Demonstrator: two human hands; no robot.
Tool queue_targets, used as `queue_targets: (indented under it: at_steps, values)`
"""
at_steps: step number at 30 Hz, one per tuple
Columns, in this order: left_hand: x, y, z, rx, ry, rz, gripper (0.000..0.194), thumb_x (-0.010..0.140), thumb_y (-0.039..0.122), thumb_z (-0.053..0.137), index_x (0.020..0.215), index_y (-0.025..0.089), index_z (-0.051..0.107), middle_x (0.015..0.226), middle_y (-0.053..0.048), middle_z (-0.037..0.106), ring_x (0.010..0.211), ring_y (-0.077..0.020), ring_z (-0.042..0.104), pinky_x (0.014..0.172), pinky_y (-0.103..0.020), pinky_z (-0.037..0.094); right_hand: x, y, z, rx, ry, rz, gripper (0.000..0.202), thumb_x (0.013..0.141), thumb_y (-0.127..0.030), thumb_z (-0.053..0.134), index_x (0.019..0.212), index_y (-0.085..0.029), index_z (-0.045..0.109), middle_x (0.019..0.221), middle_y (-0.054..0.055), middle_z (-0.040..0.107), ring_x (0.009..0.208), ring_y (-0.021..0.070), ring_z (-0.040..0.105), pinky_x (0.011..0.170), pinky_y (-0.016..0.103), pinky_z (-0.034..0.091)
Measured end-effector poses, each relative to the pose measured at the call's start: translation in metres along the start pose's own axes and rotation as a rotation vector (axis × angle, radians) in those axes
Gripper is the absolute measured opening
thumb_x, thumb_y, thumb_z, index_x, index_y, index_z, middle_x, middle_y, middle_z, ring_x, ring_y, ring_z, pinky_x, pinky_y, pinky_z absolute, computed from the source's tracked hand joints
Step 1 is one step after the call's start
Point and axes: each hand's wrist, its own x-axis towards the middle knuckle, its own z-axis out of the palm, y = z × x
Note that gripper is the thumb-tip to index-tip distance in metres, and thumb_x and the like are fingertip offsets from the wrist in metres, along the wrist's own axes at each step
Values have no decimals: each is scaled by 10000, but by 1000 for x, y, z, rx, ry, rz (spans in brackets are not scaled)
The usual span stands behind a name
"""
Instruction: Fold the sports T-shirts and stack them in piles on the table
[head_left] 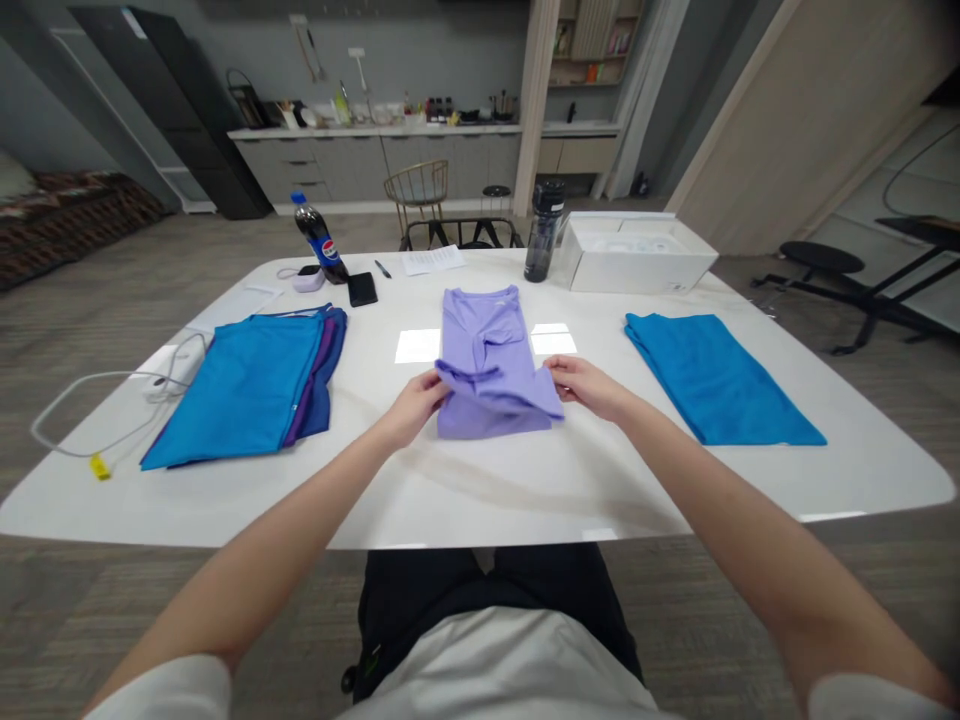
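Observation:
A lavender shirt (491, 330) lies in front of me in a narrow strip, its neckline at the far end and its near part folded up and rumpled. My left hand (415, 405) pinches the left edge of the raised fold. At the opposite edge, my right hand (589, 385) has its thumb and fingers closed on the fabric. The fold between both hands stands a little above the layer beneath. To the left is a stack of folded garments (247, 385), bright blue on top with purple and navy below. A folded blue garment (724, 380) lies on the right.
On the white table (495, 500) stand a cola bottle (321, 240), a dark tumbler (544, 235) and an open white box (637, 255) along the back. A phone (362, 289), pen (383, 269) and paper (435, 260) lie there too. A white cable (60, 402) loops at the left edge.

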Motion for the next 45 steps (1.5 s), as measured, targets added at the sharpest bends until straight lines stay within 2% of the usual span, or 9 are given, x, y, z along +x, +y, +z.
queue_targets:
  at_steps: [3,6,12,17,21,27,37,43,45]
  values:
    - [51,-5,-5,19,136,-180,399,757,459,753,992,142,693,937,-83,730,845,-187,677,788,-296,531,44,14,-2,-236,262,101,219,864,-318,630,1003,-164,699,798,46,685,642,145,572,586,251,435]
    - [85,-10,-12,185,263,-313,343,752,395,753,948,121,688,844,-79,718,722,-173,665,691,-296,530,70,26,-1,-488,359,76,251,828,-247,662,1047,-156,745,938,82,741,834,192,667,736,263,486]
    - [124,-18,-24,395,397,-294,272,689,353,819,766,140,669,698,-76,680,728,-231,670,671,-328,501,94,28,8,-652,430,127,539,858,-625,654,1119,-159,731,1094,136,739,1007,259,693,783,292,491]
    - [143,-29,-23,640,486,-210,230,709,328,816,817,168,692,908,-112,749,901,-256,695,782,-323,488,113,24,15,-655,485,179,400,897,-542,657,1062,-184,727,1093,120,740,1026,259,682,781,302,475]
    - [140,-40,-16,695,453,-109,117,826,289,694,874,182,695,924,-101,753,897,-238,689,808,-312,480,116,33,19,-613,523,111,232,904,-401,669,1030,-210,708,1028,75,746,956,227,680,763,291,464]
    - [125,-50,-15,725,360,108,205,921,323,546,1010,203,686,967,-62,742,873,-208,655,809,-290,455,108,49,19,-587,545,-92,145,947,-337,561,955,-228,657,969,52,731,897,215,656,783,297,461]
    - [164,-15,-47,756,208,-113,284,817,413,652,640,192,667,601,5,618,650,-184,575,638,-283,379,132,35,-12,-625,347,67,219,898,-444,682,902,-226,702,836,44,738,804,221,673,698,291,434]
    - [183,-3,-69,743,-121,-40,193,777,387,692,711,206,700,702,-10,679,702,-203,611,670,-291,437,145,29,-26,-657,157,19,219,878,-388,687,740,-230,625,762,23,699,723,202,639,642,289,410]
    - [182,6,-71,773,-127,53,210,845,406,635,789,212,691,748,-7,670,724,-196,598,691,-293,445,143,20,-32,-651,133,-19,250,881,-403,672,711,-238,593,737,18,682,699,202,622,630,293,405]
